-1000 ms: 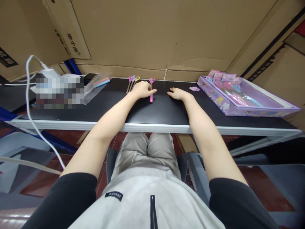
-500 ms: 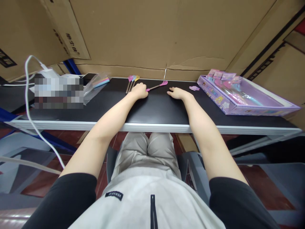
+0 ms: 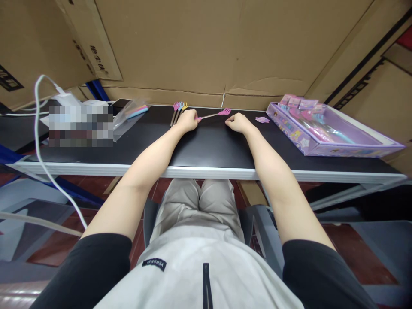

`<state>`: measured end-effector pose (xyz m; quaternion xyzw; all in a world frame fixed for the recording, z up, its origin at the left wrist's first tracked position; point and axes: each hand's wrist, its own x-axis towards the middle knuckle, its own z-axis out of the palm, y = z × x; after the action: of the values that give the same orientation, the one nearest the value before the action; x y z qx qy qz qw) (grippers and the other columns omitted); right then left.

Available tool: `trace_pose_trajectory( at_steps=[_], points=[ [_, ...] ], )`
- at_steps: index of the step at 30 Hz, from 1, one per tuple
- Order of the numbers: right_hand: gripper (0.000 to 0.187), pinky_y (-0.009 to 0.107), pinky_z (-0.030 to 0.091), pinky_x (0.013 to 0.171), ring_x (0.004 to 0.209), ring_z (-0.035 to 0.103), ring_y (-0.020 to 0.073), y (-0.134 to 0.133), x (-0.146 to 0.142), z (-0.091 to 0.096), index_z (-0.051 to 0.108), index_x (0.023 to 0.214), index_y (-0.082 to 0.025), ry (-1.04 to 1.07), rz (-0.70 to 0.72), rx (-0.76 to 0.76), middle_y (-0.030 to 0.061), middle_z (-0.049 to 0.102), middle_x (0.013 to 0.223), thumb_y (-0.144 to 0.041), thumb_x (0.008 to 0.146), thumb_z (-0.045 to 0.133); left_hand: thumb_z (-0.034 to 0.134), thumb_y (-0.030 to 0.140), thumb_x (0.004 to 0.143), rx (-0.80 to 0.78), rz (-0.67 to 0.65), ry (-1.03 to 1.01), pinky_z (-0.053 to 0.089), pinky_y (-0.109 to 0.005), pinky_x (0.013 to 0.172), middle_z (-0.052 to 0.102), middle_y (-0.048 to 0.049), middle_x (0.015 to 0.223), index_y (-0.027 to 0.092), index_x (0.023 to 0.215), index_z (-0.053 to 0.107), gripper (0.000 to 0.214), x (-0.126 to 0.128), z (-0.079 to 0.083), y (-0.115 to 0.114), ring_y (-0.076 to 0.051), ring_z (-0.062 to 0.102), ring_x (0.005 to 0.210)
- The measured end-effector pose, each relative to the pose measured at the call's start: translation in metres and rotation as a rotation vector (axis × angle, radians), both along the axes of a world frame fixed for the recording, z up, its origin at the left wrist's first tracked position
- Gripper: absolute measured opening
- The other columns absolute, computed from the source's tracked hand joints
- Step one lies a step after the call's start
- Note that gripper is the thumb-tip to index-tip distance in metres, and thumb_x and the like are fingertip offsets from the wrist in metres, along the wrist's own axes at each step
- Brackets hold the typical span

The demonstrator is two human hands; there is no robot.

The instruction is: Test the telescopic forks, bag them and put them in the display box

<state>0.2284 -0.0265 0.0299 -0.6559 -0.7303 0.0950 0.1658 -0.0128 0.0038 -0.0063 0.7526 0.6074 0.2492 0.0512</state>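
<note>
My left hand (image 3: 187, 120) is closed on the handle end of a thin pink fork-shaped stick (image 3: 215, 114), which points right with its prongs near my right hand. My right hand (image 3: 236, 122) rests on the black table (image 3: 206, 148) just right of the prongs, fingers curled loosely and holding nothing I can see. Three more such sticks (image 3: 178, 110), pink, blue and yellow, lie side by side just left of my left hand.
A purple toy box (image 3: 325, 128) with pink items sits at the right. A small purple piece (image 3: 262, 119) lies beside it. A clear bag with coloured sticks (image 3: 131, 112) and a white cable (image 3: 41, 137) are at the left. Cardboard boxes (image 3: 206, 47) wall the back.
My left hand picked up the pink stick and swung it from pointing away to pointing right, then lifted it slightly. My right hand shifted a little toward the prongs.
</note>
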Motion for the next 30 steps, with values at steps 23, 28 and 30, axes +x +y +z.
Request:
trace_pose_trajectory(
  at_steps=[23,28,30],
  points=[
    [0.057,0.039,0.065,0.093,0.102,0.079,0.0235,0.010,-0.018,-0.001,0.076,0.114,-0.024,0.991,-0.208,0.062,0.0091,0.082,0.107,-0.077,0.096,0.073,0.063,0.029,0.100,0.130,-0.222,-0.105,0.050,-0.039,0.100,0.080,-0.0105,0.106,0.018,0.112,0.081,0.025,0.017,0.022,-0.030,-0.027,0.069,0.103],
    [0.043,0.031,0.064,0.084,0.092,0.077,0.0186,0.011,-0.019,-0.001,0.077,0.111,-0.021,1.077,-0.258,0.096,0.0068,0.079,0.096,-0.063,0.104,0.069,0.065,0.030,0.101,0.126,-0.217,-0.075,0.051,-0.040,0.102,0.080,-0.0114,0.108,0.019,0.110,0.080,0.021,0.016,0.023,-0.029,-0.029,0.070,0.108],
    [0.036,0.029,0.063,0.081,0.088,0.076,0.0170,0.012,-0.020,0.000,0.077,0.109,-0.021,1.104,-0.277,0.116,0.0051,0.078,0.091,-0.056,0.106,0.068,0.065,0.031,0.101,0.135,-0.219,-0.071,0.051,-0.040,0.102,0.080,-0.0116,0.108,0.020,0.110,0.080,0.020,0.015,0.023,-0.028,-0.030,0.070,0.109]
  ],
)
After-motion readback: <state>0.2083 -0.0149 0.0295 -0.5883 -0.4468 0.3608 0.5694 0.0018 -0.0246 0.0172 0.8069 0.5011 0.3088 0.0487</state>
